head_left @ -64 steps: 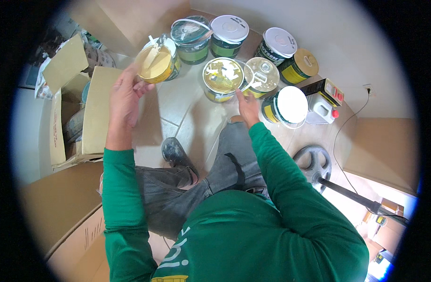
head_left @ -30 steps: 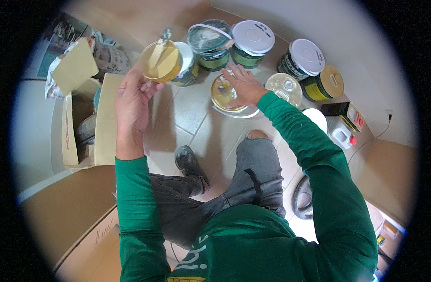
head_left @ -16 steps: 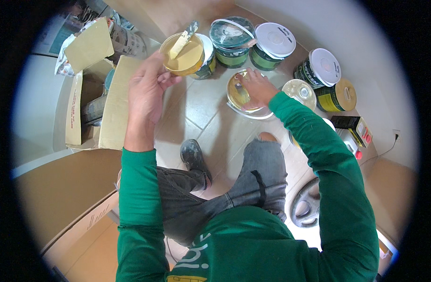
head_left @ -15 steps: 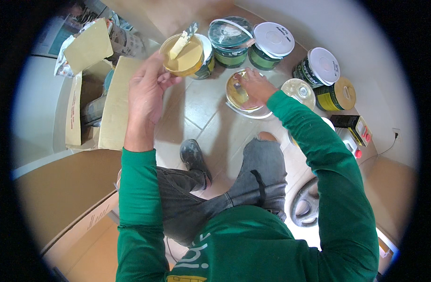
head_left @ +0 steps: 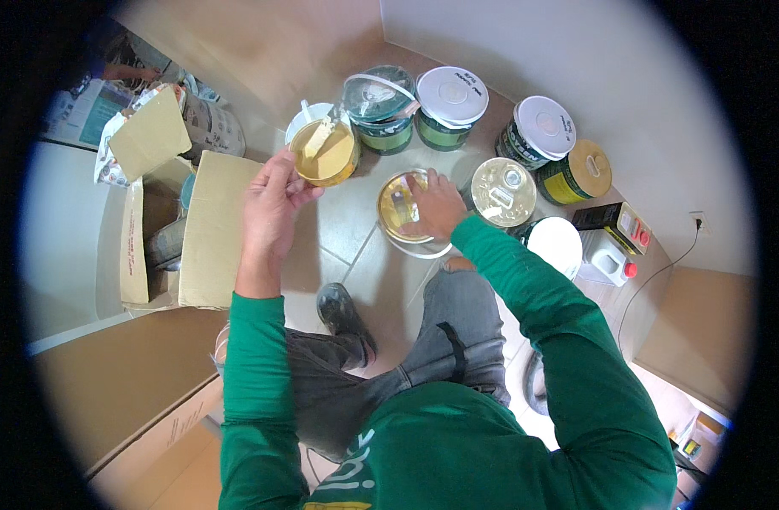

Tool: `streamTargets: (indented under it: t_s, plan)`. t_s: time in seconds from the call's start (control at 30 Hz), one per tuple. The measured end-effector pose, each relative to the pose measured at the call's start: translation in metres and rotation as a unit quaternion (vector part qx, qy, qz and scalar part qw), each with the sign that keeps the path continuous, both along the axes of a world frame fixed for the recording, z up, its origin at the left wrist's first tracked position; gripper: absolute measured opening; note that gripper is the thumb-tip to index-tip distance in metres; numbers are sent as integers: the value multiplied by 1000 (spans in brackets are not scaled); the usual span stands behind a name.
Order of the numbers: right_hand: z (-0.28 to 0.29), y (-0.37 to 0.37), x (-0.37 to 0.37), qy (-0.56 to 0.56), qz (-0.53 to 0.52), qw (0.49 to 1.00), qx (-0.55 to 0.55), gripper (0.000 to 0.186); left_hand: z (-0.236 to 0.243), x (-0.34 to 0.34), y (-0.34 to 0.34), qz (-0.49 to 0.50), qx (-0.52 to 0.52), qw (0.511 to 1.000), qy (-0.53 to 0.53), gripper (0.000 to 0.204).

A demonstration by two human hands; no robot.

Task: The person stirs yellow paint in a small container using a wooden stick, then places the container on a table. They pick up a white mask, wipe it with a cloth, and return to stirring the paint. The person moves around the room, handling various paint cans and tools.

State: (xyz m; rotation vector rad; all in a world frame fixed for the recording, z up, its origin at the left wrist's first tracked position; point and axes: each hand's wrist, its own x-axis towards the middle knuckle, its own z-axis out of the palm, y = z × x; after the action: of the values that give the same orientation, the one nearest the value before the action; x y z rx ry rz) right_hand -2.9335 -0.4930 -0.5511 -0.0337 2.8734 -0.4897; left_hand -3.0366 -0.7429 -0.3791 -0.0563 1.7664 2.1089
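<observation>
left hand [head_left: 270, 201], left of centre, pinches tub [head_left: 331, 179] at one side, so a slackening grip could tip out spatula [head_left: 320, 138]; right hand [head_left: 439, 206], mid-frame, spread over pail [head_left: 388, 214].

Here's the room: a lane of floor [head_left: 338, 242] opens between the left fingers [head_left: 303, 194] and right fingers [head_left: 422, 187], pinched between tub [head_left: 342, 166] and can [head_left: 389, 208]! Carton [head_left: 223, 229] crowds the left hand's outside; right of the right fingers, another can [head_left: 503, 194] blocks; beyond their tips, white-lidded bucket [head_left: 451, 98].
</observation>
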Motion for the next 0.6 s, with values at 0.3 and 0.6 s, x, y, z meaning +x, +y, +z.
streamTargets:
  t_s: [0.3, 0.6]
  plan:
    - [-28, -33, 50, 90, -128, 988, 5, 64, -5, -3, -5, -30, 25, 999, 8, 43]
    - [-61, -82, 17, 54, -199, 978, 6, 29, -10, 14, -5, -30, 13, 999, 25, 42]
